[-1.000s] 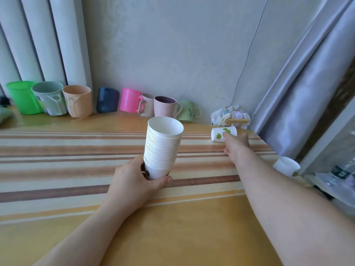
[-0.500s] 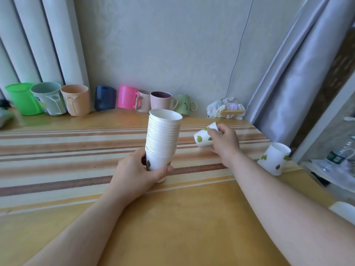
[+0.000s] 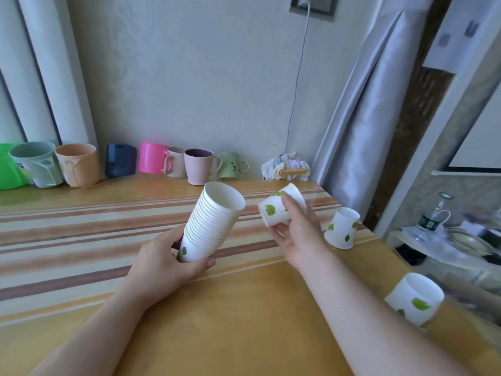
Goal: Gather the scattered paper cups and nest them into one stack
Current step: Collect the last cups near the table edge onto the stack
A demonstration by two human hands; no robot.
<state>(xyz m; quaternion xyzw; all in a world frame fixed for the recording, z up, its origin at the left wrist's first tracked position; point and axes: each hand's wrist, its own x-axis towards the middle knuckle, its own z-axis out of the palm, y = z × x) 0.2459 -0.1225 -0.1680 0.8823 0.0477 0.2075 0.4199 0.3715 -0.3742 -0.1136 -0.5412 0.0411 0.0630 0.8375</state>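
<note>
My left hand (image 3: 165,259) grips the bottom of a tall stack of nested white paper cups (image 3: 214,223), tilted with its open mouth toward the right. My right hand (image 3: 295,232) holds a single white paper cup with green leaf prints (image 3: 273,210) on its side, just right of the stack's mouth and apart from it. Another leaf-print cup (image 3: 342,228) stands upside down near the table's right edge. A third cup (image 3: 414,299) lies at the near right edge.
A row of coloured plastic mugs (image 3: 122,164) lines the back of the yellow striped table (image 3: 244,321) against the wall. A crumpled paper bundle (image 3: 284,166) sits at the back right corner. A grey curtain (image 3: 360,131) hangs right of it, with a cluttered shelf (image 3: 447,240) beyond.
My right hand picked up the loose cup from the back right and carried it toward the stack. My left hand lifted and tilted the stack toward it.
</note>
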